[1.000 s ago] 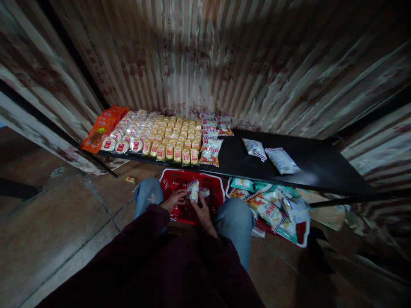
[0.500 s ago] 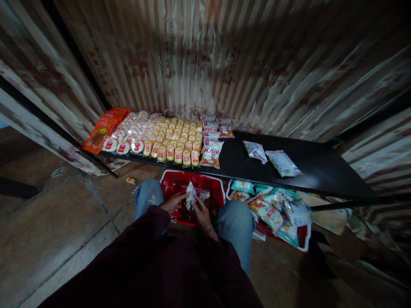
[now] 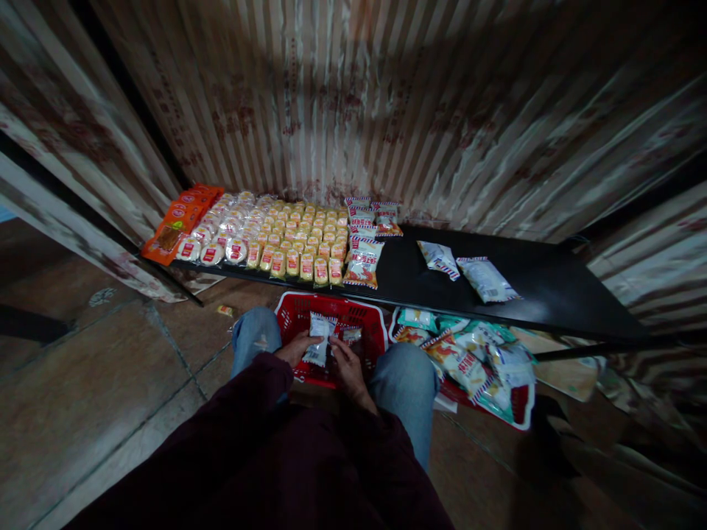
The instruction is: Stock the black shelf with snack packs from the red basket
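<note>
Over the red basket (image 3: 377,324) between the knees, my left hand (image 3: 297,349) grips a snack bag (image 3: 318,346) by its left side. The bag stands with its whitish printed face towards me. My right hand (image 3: 347,366) is closed at the bag's right edge, with thumb and fingers pinched there; how firm the hold is stays hard to see. A further small snack packet (image 3: 352,334) lies inside the basket, just beyond the right hand.
A low black shelf (image 3: 398,269) runs across the front. It carries an orange packet (image 3: 180,224), wrapped round cakes (image 3: 211,254), yellow wrapped cakes (image 3: 292,263), upright shrimp snack bags (image 3: 363,263) and two loose bags (image 3: 487,280). Right of the knees sits another red basket (image 3: 522,412) full of bags.
The snack bag has turned from edge-on to broad face towards me and shifted slightly left. The left hand stays on it; the shelf goods are unchanged.
</note>
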`<action>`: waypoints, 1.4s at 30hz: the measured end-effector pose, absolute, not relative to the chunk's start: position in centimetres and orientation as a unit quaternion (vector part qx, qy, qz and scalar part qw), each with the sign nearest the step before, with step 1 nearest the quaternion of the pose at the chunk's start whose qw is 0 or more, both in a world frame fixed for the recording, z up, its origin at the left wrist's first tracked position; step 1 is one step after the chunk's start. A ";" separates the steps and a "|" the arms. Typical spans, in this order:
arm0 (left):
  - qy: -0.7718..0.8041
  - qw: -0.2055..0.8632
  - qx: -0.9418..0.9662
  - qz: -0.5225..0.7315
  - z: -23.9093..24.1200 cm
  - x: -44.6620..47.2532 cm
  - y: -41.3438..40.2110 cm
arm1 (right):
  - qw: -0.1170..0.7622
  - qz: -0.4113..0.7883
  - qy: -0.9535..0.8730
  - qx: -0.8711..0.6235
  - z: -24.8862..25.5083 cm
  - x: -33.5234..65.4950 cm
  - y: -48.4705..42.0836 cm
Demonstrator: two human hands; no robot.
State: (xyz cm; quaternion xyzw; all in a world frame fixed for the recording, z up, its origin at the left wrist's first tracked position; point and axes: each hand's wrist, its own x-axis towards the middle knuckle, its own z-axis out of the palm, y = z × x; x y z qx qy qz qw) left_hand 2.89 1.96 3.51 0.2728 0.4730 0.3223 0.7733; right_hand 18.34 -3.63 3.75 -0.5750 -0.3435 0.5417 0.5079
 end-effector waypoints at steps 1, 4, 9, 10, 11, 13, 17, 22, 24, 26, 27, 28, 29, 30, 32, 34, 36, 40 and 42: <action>0.477 0.772 0.272 0.322 3.5 2.9 2.0 | 0.508 0.545 -0.342 -0.572 3.8 18.4 -3.6; 0.486 0.771 0.264 0.316 3.7 2.9 2.2 | 0.520 0.540 -0.336 -0.570 3.8 18.5 -3.6; 0.487 0.776 0.244 0.317 3.8 2.9 2.5 | 0.528 0.517 -0.323 -0.592 3.6 18.7 -3.5; 0.488 0.777 0.240 0.316 3.8 3.0 2.6 | 0.527 0.513 -0.322 -0.596 3.5 18.8 -3.5; 0.490 0.778 0.236 0.314 3.9 3.0 2.6 | 0.527 0.509 -0.322 -0.600 3.4 18.8 -3.4; 0.491 0.780 0.232 0.310 4.0 3.1 2.7 | 0.526 0.500 -0.322 -0.608 3.1 18.8 -3.4; 0.486 0.784 0.232 0.310 4.2 3.1 2.6 | 0.520 0.498 -0.319 -0.617 2.7 18.8 -3.4; 0.483 0.793 0.219 0.298 4.3 3.2 2.6 | 0.517 0.500 -0.315 -0.619 2.8 18.8 -3.4; 0.486 0.796 0.210 0.294 4.3 3.2 2.7 | 0.519 0.500 -0.312 -0.619 2.9 18.8 -3.4; 0.489 0.796 0.204 0.293 4.3 3.2 2.7 | 0.522 0.498 -0.307 -0.620 3.0 18.8 -3.4; 0.489 0.796 0.203 0.293 4.3 3.2 2.7 | 0.524 0.496 -0.305 -0.621 3.0 18.9 -3.4; 0.488 0.797 0.202 0.293 4.3 3.2 2.7 | 0.525 0.496 -0.301 -0.622 3.0 18.8 -3.4; 0.487 0.798 0.201 0.293 4.3 3.2 2.7 | 0.525 0.499 -0.299 -0.621 3.0 18.8 -3.4; 0.486 0.798 0.203 0.292 4.3 3.3 2.7 | 0.524 0.502 -0.297 -0.621 3.0 18.8 -3.4; 0.485 0.797 0.211 0.292 4.3 3.3 2.6 | 0.521 0.506 -0.296 -0.621 3.0 18.8 -3.4; 0.481 0.795 0.222 0.294 4.3 3.3 2.5 | 0.521 0.509 -0.292 -0.619 3.0 18.7 -3.3; 0.477 0.797 0.229 0.292 4.4 3.3 2.4 | 0.522 0.521 -0.285 -0.612 3.1 18.7 -3.3; 0.491 0.794 0.233 0.272 4.8 3.1 2.2 | 0.518 0.532 -0.283 -0.607 3.6 18.6 -3.4; 0.492 0.792 0.240 0.269 5.1 2.9 2.1 | 0.515 0.523 -0.290 -0.615 4.0 18.6 -3.4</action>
